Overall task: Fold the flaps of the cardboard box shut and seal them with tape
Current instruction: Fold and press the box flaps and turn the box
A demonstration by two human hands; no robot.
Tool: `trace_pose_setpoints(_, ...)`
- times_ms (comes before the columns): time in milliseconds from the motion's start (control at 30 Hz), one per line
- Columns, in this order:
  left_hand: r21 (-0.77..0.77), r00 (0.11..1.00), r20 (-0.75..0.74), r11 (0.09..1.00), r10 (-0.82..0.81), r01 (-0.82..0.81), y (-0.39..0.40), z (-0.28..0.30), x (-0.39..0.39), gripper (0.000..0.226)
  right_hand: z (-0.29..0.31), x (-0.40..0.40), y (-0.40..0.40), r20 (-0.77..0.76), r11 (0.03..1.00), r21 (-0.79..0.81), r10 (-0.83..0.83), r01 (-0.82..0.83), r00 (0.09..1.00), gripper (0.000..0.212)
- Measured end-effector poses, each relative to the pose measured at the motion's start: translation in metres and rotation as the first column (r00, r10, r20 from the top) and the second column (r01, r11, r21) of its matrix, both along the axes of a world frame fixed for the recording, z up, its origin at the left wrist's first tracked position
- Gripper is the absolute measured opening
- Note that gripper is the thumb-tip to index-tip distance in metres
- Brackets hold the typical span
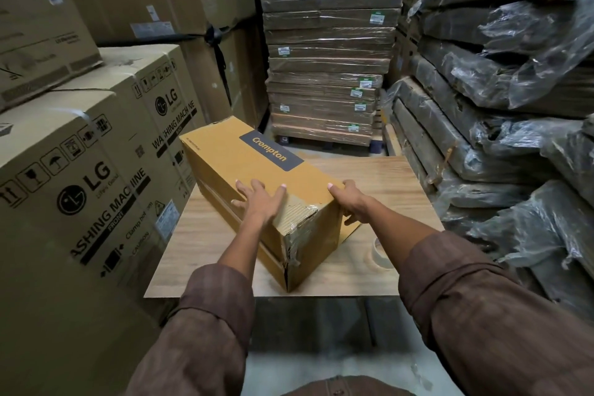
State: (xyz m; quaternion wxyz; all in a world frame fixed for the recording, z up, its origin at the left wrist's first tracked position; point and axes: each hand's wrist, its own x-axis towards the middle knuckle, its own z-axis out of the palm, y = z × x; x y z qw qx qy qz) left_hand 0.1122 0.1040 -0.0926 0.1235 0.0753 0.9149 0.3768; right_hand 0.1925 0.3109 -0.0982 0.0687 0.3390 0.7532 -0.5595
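A long yellow-brown cardboard box [244, 167] with a dark "Crompton" label lies on its side on a wooden table [199, 254], slanting from far left to near right. Its near end is shut under wrinkled clear tape, with torn cardboard at the top corner. My left hand [262, 202] lies flat on the box's top near that end, fingers spread. My right hand [348, 199] grips the box's right top edge, thumb on top and fingers down the side. A roll of clear tape [382, 251] lies on the table to the right of the box, partly hidden by my right forearm.
Large LG washing machine cartons [96, 190] stand close along the table's left side. A stack of wrapped flat cartons [324, 74] rises behind the table. Plastic-wrapped bundles [501, 106] pile up on the right. Grey floor shows below the table's near edge.
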Motion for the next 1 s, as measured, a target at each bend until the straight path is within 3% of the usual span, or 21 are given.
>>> trace_pose_setpoints(100, 0.009, 0.999, -0.020, 1.000, 0.029, -0.029, 0.008, -0.005, 0.002, 0.069, -0.001, 0.003, -0.007, 0.008, 0.983, -0.129, -0.130, 0.130, 0.992, 0.076)
trace_pose_setpoints(267, -0.050, 0.993, -0.121, 0.999, -0.005, -0.001, 0.003, -0.017, 0.002, 0.067, -0.019, 0.005, -0.005, 0.078, 0.936, -0.271, -0.210, 0.224, 0.974, 0.110)
trace_pose_setpoints(367, -0.118, 0.995, -0.096, 0.993, -0.038, 0.026, 0.003, -0.013, -0.003, 0.069, -0.017, 0.007, -0.007, 0.123, 0.966, -0.171, -0.174, 0.193, 0.977, 0.123)
trace_pose_setpoints(467, -0.147, 0.996, -0.051, 0.987, -0.074, 0.066, 0.002, -0.012, -0.013, 0.071, -0.010, 0.014, -0.015, 0.108, 0.990, -0.094, 0.114, -0.104, 0.988, 0.145)
trace_pose_setpoints(600, -0.131, 0.996, -0.018, 0.988, -0.085, 0.082, 0.001, -0.014, -0.024, 0.073, -0.025, 0.021, -0.033, 0.221, 0.921, -0.021, 0.384, -0.389, 0.896, 0.166)
trace_pose_setpoints(833, -0.149, 0.996, -0.031, 0.986, -0.085, 0.079, 0.003, -0.018, -0.026, 0.073, -0.044, 0.017, -0.076, 0.096, 0.929, 0.232, 0.273, -0.288, 0.957, 0.164)
trace_pose_setpoints(1000, -0.184, 0.995, -0.044, 0.979, -0.091, 0.081, 0.002, -0.018, -0.026, 0.073, -0.054, 0.013, -0.075, 0.202, 0.877, 0.349, 0.275, -0.331, 0.940, 0.160)
